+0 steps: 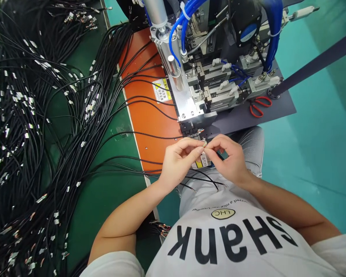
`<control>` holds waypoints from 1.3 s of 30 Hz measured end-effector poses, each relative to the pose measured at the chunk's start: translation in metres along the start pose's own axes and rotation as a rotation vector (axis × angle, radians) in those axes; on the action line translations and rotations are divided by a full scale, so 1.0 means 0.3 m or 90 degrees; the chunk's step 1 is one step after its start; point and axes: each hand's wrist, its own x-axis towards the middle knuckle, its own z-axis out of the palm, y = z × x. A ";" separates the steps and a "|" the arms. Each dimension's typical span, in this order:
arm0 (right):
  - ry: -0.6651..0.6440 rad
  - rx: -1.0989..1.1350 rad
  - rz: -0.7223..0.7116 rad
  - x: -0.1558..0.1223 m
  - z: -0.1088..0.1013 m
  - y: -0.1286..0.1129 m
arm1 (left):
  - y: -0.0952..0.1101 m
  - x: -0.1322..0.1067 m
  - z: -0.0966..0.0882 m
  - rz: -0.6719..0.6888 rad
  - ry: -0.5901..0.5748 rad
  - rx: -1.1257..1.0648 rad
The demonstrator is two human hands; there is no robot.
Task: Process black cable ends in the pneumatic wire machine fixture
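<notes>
My left hand (177, 163) and my right hand (230, 158) meet fingertip to fingertip at the front edge of the machine. Thumb and index finger of each are pinched on the thin wire ends (204, 144) of a cable, mostly hidden by the fingers. Just beyond them, another black cable lies across the machine's front, its stripped colored wires (201, 131) showing. Below my hands, several loose black cables (204, 178) hang over my lap with their ends bare. A white and yellow label (202, 161) shows partly between my hands.
A machine with a metal press column (177, 82), cylinders and blue air hoses (273, 34) stands ahead on an orange plate (144, 134). Red-handled scissors (257, 111) lie on its dark base. Large bundles of black cables (83, 154) cover the green table at left.
</notes>
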 end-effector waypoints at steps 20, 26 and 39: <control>-0.084 0.104 0.145 -0.008 0.003 -0.008 | -0.012 0.014 -0.014 -0.133 -0.008 -0.149; -0.012 0.010 0.030 -0.024 0.020 -0.002 | -0.038 -0.004 0.015 0.004 0.049 -0.037; -0.104 0.066 0.149 0.034 -0.049 -0.004 | -0.044 0.014 -0.003 -0.042 0.023 -0.027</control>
